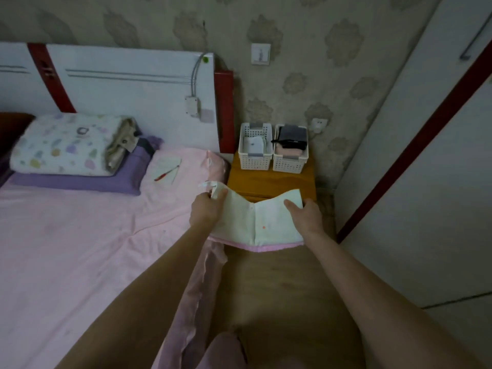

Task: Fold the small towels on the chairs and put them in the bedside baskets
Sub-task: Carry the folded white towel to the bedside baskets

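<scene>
Two bare forearms reach forward; the left hand (206, 209) and right hand (306, 214) each pinch an end of a small white towel (255, 222) with a pink edge, held in the air in front of an orange bedside table (266, 179). Behind it, on that table, stand two white baskets side by side: the left basket (255, 162) holds white cloth, the right basket (290, 163) pink cloth under a dark item.

I can't read any text, label, brand or number here; prints on fabrics are too blurred to tell.
</scene>
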The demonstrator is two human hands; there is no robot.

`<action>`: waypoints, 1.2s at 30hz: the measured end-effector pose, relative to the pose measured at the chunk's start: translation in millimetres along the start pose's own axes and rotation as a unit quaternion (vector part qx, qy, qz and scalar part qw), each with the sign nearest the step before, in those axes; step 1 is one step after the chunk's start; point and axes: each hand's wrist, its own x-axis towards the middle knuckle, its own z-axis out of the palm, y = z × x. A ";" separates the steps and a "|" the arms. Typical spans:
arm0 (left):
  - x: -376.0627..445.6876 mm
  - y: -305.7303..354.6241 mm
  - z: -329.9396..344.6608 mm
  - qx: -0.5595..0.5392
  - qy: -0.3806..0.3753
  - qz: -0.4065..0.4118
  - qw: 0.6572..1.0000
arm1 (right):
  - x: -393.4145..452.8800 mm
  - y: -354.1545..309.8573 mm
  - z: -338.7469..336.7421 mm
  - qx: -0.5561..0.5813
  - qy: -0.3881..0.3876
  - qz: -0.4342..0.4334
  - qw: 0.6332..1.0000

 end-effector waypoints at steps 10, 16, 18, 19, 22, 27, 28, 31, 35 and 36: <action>226.3 73.9 126.6 0.044 -0.006 -0.008 0.999 | 249.5 -62.5 -20.9 -0.019 0.004 -0.015 1.000; 275.3 141.3 164.7 -0.122 0.020 -0.114 0.986 | 390.3 -115.7 -8.7 -0.117 -0.071 -0.074 0.988; 295.3 146.8 176.9 -0.174 0.034 -0.153 0.972 | 428.8 -136.3 2.3 -0.163 -0.101 -0.099 0.977; 305.9 147.2 183.2 -0.207 0.046 -0.169 0.962 | 445.8 -146.4 9.0 -0.186 -0.113 -0.114 0.969; 340.8 152.4 199.9 -0.301 0.070 -0.221 0.925 | 493.4 -177.0 35.8 -0.237 -0.153 -0.165 0.945; 405.9 159.1 228.6 -0.378 0.095 -0.292 0.873 | 561.8 -209.6 87.0 -0.316 -0.185 -0.264 0.892; 417.9 159.3 235.1 -0.393 0.098 -0.301 0.864 | 573.1 -213.8 96.9 -0.327 -0.187 -0.277 0.884; 446.8 158.3 253.5 -0.425 0.114 -0.338 0.832 | 604.3 -221.3 126.2 -0.358 -0.221 -0.317 0.850; 475.9 155.2 275.5 -0.439 0.153 -0.365 0.807 | 642.8 -218.9 157.8 -0.383 -0.264 -0.348 0.814; 482.8 151.7 282.7 -0.439 0.164 -0.368 0.803 | 652.6 -216.5 165.0 -0.392 -0.274 -0.352 0.805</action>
